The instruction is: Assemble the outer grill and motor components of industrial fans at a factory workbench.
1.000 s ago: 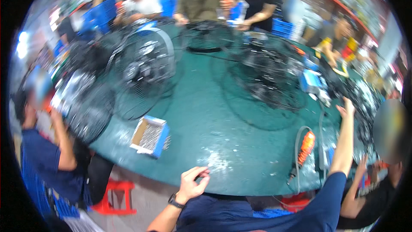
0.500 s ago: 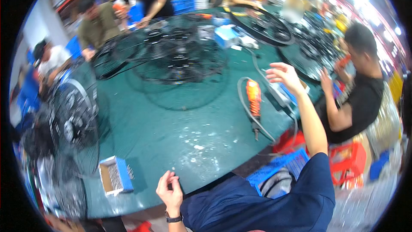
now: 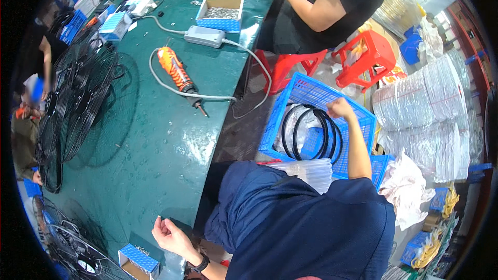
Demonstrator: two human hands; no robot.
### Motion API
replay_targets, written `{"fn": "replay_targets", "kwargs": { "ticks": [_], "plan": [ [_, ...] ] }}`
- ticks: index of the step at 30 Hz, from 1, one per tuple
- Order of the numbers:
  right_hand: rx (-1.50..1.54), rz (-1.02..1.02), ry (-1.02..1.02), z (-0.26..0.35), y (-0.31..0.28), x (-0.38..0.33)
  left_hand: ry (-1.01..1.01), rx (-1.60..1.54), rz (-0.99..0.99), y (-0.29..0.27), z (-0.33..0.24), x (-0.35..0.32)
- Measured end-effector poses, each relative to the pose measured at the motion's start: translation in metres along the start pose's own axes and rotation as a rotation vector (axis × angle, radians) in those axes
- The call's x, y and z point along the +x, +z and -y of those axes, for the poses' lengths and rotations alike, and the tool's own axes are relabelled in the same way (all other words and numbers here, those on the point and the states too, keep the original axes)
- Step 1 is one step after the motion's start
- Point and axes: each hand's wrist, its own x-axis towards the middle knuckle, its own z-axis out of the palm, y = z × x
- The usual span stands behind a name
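Note:
My left hand point(image 3: 171, 237) is over the near edge of the green table point(image 3: 155, 176), its fingers closed in a pinch. A tiny pale bit shows at the fingertips, too small to name. Beside that hand stands a small blue-and-white box point(image 3: 139, 260) of small metal parts. On the right, my right hand point(image 3: 340, 108) is in a blue plastic crate point(image 3: 296, 84), by its right side. Its fingers are curled closed, and what they hold, if anything, is hidden. Several thin black rings point(image 3: 326, 132) stand in the crate close to this hand, with clear plastic wrap among them.
An orange electric screwdriver point(image 3: 176, 70) lies on the table, its cable running to a grey power box point(image 3: 204, 36). Behind is another box of metal parts point(image 3: 220, 23). Black fan grilles point(image 3: 78, 98) stand at left. A person in black point(image 3: 332, 5) sits beyond the red stools point(image 3: 366, 58).
My view has swung right and down. My right hand went from above the table near the screwdriver to the blue crate, its fingers now curled. My left hand stays pinched by the table edge.

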Motion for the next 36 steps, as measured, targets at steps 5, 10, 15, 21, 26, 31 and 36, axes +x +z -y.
{"fn": "replay_targets", "kwargs": {
  "ticks": [5, 10, 15, 21, 26, 31, 36],
  "plan": [
    [0.147, 0.060, 0.252, -0.133, 0.084, 0.016, 0.103, 0.106, -0.118, 0.012, 0.001, -0.009],
    [0.128, 0.256, 0.279, -0.205, 0.177, 0.011, 0.184, 0.202, -0.164, 0.015, 0.003, -0.014],
    [-0.021, 0.449, 0.179, -0.208, 0.221, 0.026, 0.283, 0.264, -0.117, 0.016, 0.002, -0.016],
    [-0.001, 0.451, 0.462, -0.210, 0.234, 0.042, 0.331, 0.408, -0.180, 0.023, -0.009, -0.019],
    [-0.025, 0.599, 0.446, -0.211, 0.255, 0.067, 0.378, 0.417, -0.215, 0.025, -0.017, -0.019],
    [0.221, 0.350, 0.486, -0.203, 0.291, 0.092, 0.335, 0.389, -0.220, 0.023, -0.026, -0.024],
    [0.397, 0.378, 0.459, -0.199, 0.343, 0.118, 0.321, 0.359, -0.210, 0.025, -0.034, -0.022]
  ]
}}
